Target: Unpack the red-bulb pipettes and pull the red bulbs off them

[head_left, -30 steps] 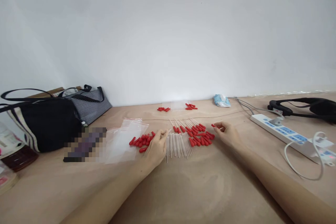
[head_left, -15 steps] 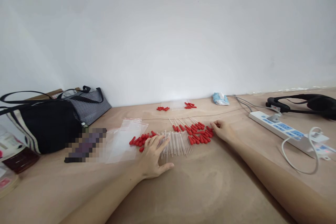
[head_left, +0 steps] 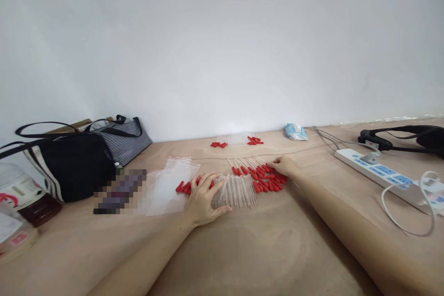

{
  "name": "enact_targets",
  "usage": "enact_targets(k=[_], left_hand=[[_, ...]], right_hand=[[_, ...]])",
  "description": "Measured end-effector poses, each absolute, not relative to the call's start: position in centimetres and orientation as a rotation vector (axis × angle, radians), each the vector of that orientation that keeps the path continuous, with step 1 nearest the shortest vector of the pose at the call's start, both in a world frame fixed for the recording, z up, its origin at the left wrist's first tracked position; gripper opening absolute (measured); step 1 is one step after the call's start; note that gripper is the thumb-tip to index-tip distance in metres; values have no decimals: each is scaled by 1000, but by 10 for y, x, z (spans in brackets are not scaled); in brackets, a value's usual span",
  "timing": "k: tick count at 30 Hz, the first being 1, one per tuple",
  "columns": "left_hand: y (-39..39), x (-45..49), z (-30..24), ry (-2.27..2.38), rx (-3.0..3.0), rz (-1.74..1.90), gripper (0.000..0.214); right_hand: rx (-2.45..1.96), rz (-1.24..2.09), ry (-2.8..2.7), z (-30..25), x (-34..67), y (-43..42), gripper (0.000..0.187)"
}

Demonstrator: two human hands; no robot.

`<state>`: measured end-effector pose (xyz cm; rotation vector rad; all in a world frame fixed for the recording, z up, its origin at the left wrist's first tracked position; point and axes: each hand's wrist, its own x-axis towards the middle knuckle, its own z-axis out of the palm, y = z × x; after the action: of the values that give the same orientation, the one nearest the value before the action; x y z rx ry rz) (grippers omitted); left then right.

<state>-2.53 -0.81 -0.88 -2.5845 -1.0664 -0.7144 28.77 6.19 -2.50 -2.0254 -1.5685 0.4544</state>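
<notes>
My left hand [head_left: 203,199] lies flat on the brown table with its fingers spread, fingertips on a heap of loose red rubber caps [head_left: 185,186] and touching a row of clear glass tubes [head_left: 237,189]. My right hand [head_left: 282,165] rests with curled fingers on a cluster of droppers fitted with red caps [head_left: 265,178]; whether it grips one is hidden. A further small batch of red-capped droppers [head_left: 239,140] lies near the wall.
An empty clear zip bag [head_left: 168,185] lies left of the caps, next to a blurred flat object. Black and striped bags [head_left: 76,159] stand at the left, jars at the far left edge. A white power strip [head_left: 385,175] with cables, a black headset [head_left: 405,138] and a tissue pack [head_left: 295,132] are at the right.
My left hand opened from a pinch at the tubes and now lies flat and spread. My right hand moved left from holding a red cap onto the capped droppers. The view shifted slightly.
</notes>
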Motion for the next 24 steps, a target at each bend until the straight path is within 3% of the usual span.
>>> enact_targets(k=[6, 9, 14, 18, 24], left_hand=[[-12, -28, -9, -1065, -2511, -851, 45], [-15, -24, -4, -1078, -2442, -907, 36], [-27, -10, -1, -882, -2417, -976, 29], [-36, -4, -7, -714, -2497, -922, 15], [-44, -7, -7, -691, -2573, -890, 25]], right_hand=[[-1935, 367, -1597, -7, 274, 43, 29], [-1796, 328, -1687, -3, 256, 15, 20], [-1200, 9, -2003, -16, 217, -42, 15], [-1015, -87, -2119, -25, 199, -63, 13], [-986, -131, -2231, -24, 199, -65, 14]])
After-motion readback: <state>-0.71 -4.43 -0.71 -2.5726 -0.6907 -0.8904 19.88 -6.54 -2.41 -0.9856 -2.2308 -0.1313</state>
